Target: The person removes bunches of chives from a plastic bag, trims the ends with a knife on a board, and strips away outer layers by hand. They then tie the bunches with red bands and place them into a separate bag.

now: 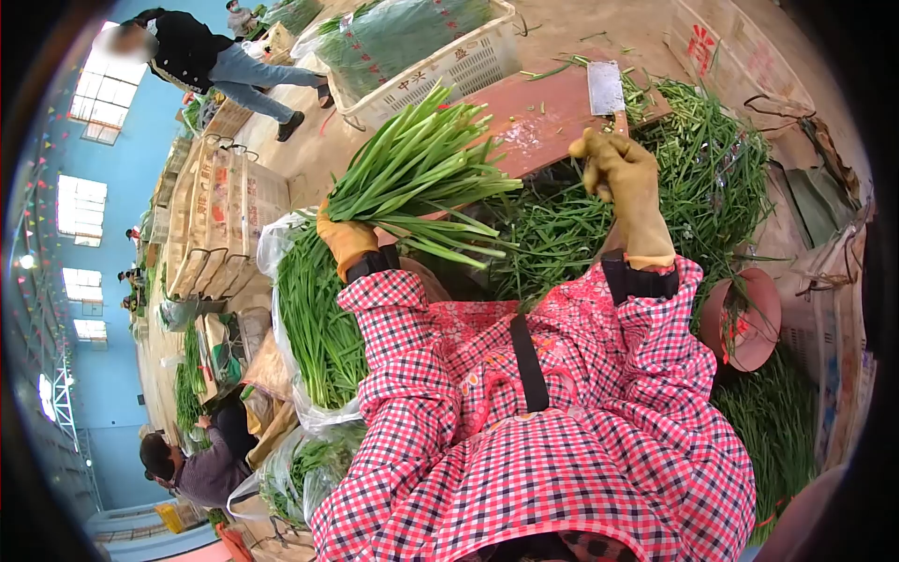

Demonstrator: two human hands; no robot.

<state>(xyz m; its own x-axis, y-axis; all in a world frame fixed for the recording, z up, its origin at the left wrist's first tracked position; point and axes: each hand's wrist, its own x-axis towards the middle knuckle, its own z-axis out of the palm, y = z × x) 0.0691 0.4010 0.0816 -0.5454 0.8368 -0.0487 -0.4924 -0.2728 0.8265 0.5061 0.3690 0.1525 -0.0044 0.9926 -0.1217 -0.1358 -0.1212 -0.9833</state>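
My left hand (347, 239), in a tan glove, is closed around a thick bunch of garlic chives (421, 178), its stalks fanning out to the right. My right hand (623, 183), gloved too, is raised over loose greens with its fingers curled in; what they hold, if anything, is hidden. Just beyond it, a cleaver (606, 89) lies at the edge of a reddish board (524, 117), its handle partly covered by that hand. Below my left hand, more chives (318, 318) stand packed in a clear plastic bag (281, 245).
Loose green leaves (707, 159) are heaped to the right of the board. A white crate (440, 84) with bagged greens stands beyond it. Stacked crates (225, 215) are on the left. One person (201, 56) stands far left; another (211, 459) sits lower left. A pink bucket (757, 323) is at right.
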